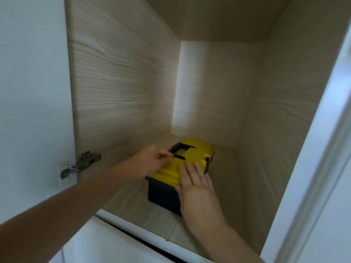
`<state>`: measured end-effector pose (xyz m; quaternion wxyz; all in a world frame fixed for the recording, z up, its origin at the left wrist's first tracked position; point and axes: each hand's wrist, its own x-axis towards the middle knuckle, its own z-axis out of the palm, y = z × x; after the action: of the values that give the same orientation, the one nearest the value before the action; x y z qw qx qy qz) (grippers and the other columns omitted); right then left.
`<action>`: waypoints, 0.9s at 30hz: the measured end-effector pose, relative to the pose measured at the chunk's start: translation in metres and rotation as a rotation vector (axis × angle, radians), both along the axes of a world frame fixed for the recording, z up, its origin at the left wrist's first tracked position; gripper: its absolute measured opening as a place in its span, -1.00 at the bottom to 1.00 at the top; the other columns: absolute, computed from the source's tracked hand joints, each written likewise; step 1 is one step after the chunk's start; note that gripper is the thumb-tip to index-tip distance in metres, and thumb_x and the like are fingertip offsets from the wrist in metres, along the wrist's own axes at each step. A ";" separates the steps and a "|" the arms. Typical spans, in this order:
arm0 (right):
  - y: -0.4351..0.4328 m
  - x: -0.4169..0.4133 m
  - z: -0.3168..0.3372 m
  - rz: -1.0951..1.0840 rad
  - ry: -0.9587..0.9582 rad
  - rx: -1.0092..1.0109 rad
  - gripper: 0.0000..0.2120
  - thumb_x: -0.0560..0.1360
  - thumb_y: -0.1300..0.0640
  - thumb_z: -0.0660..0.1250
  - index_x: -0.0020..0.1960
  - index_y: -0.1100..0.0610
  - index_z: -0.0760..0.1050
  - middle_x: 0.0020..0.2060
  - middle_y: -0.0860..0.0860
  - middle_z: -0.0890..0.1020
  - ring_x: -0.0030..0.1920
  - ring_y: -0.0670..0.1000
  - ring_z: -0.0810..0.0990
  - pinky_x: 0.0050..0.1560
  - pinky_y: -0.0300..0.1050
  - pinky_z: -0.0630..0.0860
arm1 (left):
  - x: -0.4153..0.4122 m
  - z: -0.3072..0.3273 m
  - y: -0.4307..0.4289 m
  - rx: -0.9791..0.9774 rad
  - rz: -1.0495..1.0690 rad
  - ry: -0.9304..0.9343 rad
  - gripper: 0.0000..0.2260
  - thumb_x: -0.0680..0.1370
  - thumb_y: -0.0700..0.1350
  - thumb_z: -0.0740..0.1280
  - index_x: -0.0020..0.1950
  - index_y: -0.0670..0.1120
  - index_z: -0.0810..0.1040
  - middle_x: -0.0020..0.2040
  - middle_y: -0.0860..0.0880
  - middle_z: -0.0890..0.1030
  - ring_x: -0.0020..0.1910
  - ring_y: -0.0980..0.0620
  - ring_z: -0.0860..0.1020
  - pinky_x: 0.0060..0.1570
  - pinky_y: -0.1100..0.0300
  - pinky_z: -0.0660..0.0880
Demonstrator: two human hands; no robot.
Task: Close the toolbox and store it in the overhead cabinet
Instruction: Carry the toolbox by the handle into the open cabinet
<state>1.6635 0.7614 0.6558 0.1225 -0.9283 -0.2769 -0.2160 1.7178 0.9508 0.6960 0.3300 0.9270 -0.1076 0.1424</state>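
The toolbox has a yellow lid, a black body and a black handle folded flat on top. Its lid is down and it stands on the floor of the open overhead cabinet. My left hand rests at the lid's left side, fingertips pinching the near end of the black handle. Lying flat on the lid's near right corner is my right hand, fingers stretched out and together, palm against the toolbox's front right.
The cabinet has pale wood-grain walls and a lighter back panel. Its white door stands swung out at the left on a metal hinge. A white frame edge runs down the right. The white front lip lies below the shelf.
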 end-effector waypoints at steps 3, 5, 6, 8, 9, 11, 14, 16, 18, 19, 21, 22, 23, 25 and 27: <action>-0.002 -0.013 -0.008 0.005 -0.171 -0.097 -0.49 0.47 0.26 0.07 0.41 0.25 0.35 0.42 0.19 0.36 0.40 0.23 0.34 0.32 0.20 0.37 | -0.027 -0.033 0.018 0.088 -0.176 -0.103 -0.48 0.54 0.16 0.25 0.45 -0.01 0.34 0.48 0.11 0.24 0.47 0.16 0.21 0.38 0.22 0.22; 0.000 -0.016 -0.014 0.006 -0.202 -0.141 -0.43 0.40 0.24 -0.03 0.35 0.26 0.43 0.38 0.23 0.43 0.37 0.27 0.38 0.22 0.24 0.46 | -0.033 -0.048 0.022 0.252 -0.187 -0.260 -0.37 0.54 0.27 0.12 0.53 0.02 0.12 0.54 0.07 0.15 0.52 0.15 0.09 0.45 0.22 0.11; 0.001 -0.015 -0.017 0.013 -0.202 -0.156 -0.42 0.40 0.24 -0.04 0.36 0.27 0.41 0.39 0.24 0.40 0.38 0.29 0.35 0.23 0.25 0.44 | -0.032 -0.051 0.023 0.321 -0.186 -0.333 -0.39 0.57 0.25 0.06 0.53 0.00 0.05 0.55 0.01 0.14 0.53 0.09 0.09 0.46 0.18 0.08; 0.000 -0.009 -0.020 0.014 -0.216 -0.161 -0.42 0.40 0.24 -0.05 0.38 0.28 0.38 0.41 0.24 0.37 0.39 0.31 0.32 0.25 0.24 0.41 | -0.024 -0.053 0.019 0.386 -0.179 -0.388 -0.43 0.59 0.18 0.03 0.51 -0.09 0.02 0.54 -0.15 0.17 0.52 -0.09 0.15 0.47 0.02 0.13; -0.001 -0.004 -0.019 0.007 -0.205 -0.165 -0.42 0.41 0.24 -0.05 0.39 0.28 0.37 0.42 0.24 0.36 0.40 0.30 0.32 0.25 0.24 0.41 | -0.018 -0.052 0.017 0.399 -0.161 -0.371 -0.42 0.59 0.16 0.04 0.51 -0.12 0.03 0.53 -0.18 0.17 0.51 -0.14 0.17 0.46 -0.03 0.14; 0.000 0.006 -0.015 0.001 -0.160 -0.163 -0.46 0.44 0.26 0.03 0.42 0.27 0.32 0.45 0.23 0.30 0.42 0.31 0.28 0.30 0.26 0.37 | -0.001 -0.053 0.014 0.422 -0.119 -0.326 -0.44 0.60 0.10 0.09 0.51 -0.16 0.09 0.54 -0.19 0.17 0.50 -0.16 0.18 0.47 -0.05 0.16; 0.003 0.027 -0.010 -0.040 -0.044 -0.201 -0.37 0.55 0.28 0.09 0.55 0.18 -0.10 0.54 0.15 -0.15 0.51 0.31 -0.13 0.46 0.25 -0.04 | 0.024 -0.051 0.011 0.425 -0.076 -0.311 -0.48 0.61 -0.03 0.22 0.51 -0.16 0.16 0.54 -0.17 0.18 0.50 -0.14 0.18 0.47 -0.01 0.14; 0.005 0.044 -0.009 -0.097 -0.001 -0.190 -0.33 0.59 0.24 0.08 0.54 0.11 -0.26 0.53 0.08 -0.30 0.50 0.28 -0.26 0.47 0.22 -0.14 | 0.043 -0.048 0.007 0.459 -0.040 -0.304 -0.47 0.61 -0.02 0.21 0.53 -0.13 0.13 0.56 -0.14 0.15 0.52 -0.13 0.14 0.48 -0.02 0.10; 0.008 0.061 -0.007 -0.142 0.032 -0.157 -0.32 0.59 0.22 0.08 0.54 0.08 -0.27 0.54 0.04 -0.29 0.51 0.29 -0.23 0.47 0.23 -0.09 | 0.060 -0.046 0.002 0.531 0.022 -0.287 -0.47 0.62 0.03 0.16 0.54 -0.09 0.09 0.58 -0.10 0.11 0.53 -0.13 0.09 0.50 -0.06 0.06; 0.008 0.068 -0.006 -0.156 0.049 -0.145 -0.33 0.60 0.22 0.09 0.54 0.08 -0.26 0.55 0.03 -0.28 0.51 0.29 -0.21 0.47 0.24 -0.07 | 0.067 -0.047 0.000 0.537 0.039 -0.304 -0.47 0.62 0.03 0.16 0.54 -0.09 0.11 0.57 -0.10 0.12 0.53 -0.14 0.11 0.50 -0.04 0.04; 0.008 0.082 -0.006 -0.175 0.071 -0.131 -0.34 0.60 0.21 0.08 0.55 0.07 -0.24 0.55 0.02 -0.26 0.51 0.29 -0.18 0.47 0.24 -0.04 | 0.078 -0.047 -0.005 0.517 0.048 -0.323 -0.49 0.63 0.02 0.16 0.53 -0.10 0.13 0.57 -0.11 0.15 0.51 -0.15 0.15 0.45 0.05 0.05; 0.008 0.088 -0.007 -0.187 0.080 -0.139 -0.34 0.60 0.21 0.08 0.55 0.07 -0.24 0.55 0.02 -0.25 0.51 0.29 -0.17 0.47 0.24 -0.03 | 0.081 -0.047 -0.008 0.507 0.054 -0.291 -0.49 0.63 0.02 0.15 0.54 -0.08 0.11 0.58 -0.09 0.12 0.51 -0.15 0.13 0.45 0.03 0.09; 0.008 0.092 -0.007 -0.198 0.084 -0.151 -0.33 0.59 0.22 0.09 0.55 0.07 -0.24 0.55 0.02 -0.25 0.51 0.30 -0.16 0.48 0.24 -0.03 | 0.083 -0.045 -0.010 0.501 0.063 -0.249 -0.49 0.63 0.02 0.14 0.54 -0.06 0.08 0.58 -0.07 0.09 0.52 -0.14 0.09 0.45 -0.03 0.11; 0.008 0.095 -0.006 -0.213 0.084 -0.173 -0.29 0.57 0.23 0.13 0.55 0.08 -0.25 0.56 0.03 -0.25 0.51 0.30 -0.15 0.48 0.25 -0.03 | 0.083 -0.041 -0.012 0.509 0.081 -0.186 -0.47 0.63 0.02 0.14 0.55 -0.03 0.04 0.59 -0.05 0.05 0.54 -0.12 0.04 0.45 -0.15 0.14; 0.009 0.093 -0.003 -0.219 0.087 -0.196 -0.28 0.56 0.23 0.15 0.55 0.09 -0.24 0.56 0.05 -0.24 0.51 0.29 -0.15 0.48 0.25 -0.04 | 0.074 -0.037 -0.012 0.539 0.098 -0.125 -0.44 0.63 0.01 0.15 0.56 0.01 -0.04 0.60 -0.05 -0.01 0.54 -0.11 0.00 0.44 -0.20 0.12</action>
<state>1.7564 0.7703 0.6525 0.0187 -0.9689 -0.1881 -0.1596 1.7918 0.9390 0.6588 0.0571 0.9747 -0.1169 0.1815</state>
